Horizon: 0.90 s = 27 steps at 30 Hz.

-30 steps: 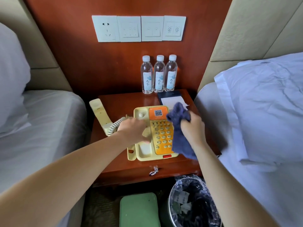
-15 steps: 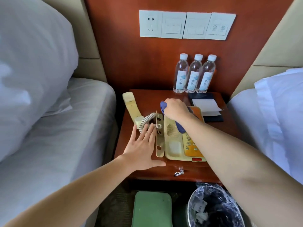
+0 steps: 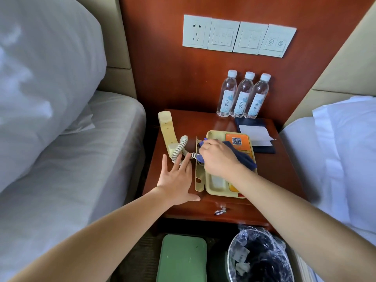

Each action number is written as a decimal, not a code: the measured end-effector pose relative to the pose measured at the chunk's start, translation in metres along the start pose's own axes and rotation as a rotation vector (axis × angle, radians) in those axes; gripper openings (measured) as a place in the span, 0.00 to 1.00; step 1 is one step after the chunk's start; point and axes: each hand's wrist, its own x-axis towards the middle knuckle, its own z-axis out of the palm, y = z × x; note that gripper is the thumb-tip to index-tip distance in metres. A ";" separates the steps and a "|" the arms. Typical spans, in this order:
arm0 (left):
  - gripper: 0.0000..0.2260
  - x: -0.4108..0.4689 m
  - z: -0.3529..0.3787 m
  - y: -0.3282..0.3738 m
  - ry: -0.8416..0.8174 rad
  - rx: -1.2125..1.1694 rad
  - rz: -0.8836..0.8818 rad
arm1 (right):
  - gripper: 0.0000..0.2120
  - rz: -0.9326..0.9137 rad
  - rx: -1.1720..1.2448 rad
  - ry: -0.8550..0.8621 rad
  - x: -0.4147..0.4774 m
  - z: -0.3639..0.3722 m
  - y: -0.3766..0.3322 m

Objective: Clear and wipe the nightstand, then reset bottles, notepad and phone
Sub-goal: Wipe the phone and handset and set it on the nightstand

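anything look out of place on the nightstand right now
The handset lies off the phone, near the nightstand's left edge, its coiled cord stretched between them. The right hand holds a cloth on the phone. The bottles stand upright.

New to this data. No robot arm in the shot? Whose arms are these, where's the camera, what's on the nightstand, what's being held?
No robot here: a person works with bare hands, and the one camera sits on their head, looking forward and down, so the arms enter from the bottom edge. The left hand rests flat, fingers spread, on the nightstand. The right hand grips a blue cloth on the yellow phone base. The handset lies off its cradle near the left edge, joined by a coiled cord. At the back stand three water bottles; beside the phone lies a notepad on a dark folder. Beds flank the stand; a lined bin sits below.
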 end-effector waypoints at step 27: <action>0.59 0.011 -0.016 0.000 0.078 -0.141 0.060 | 0.15 0.452 0.675 0.376 -0.095 -0.013 -0.003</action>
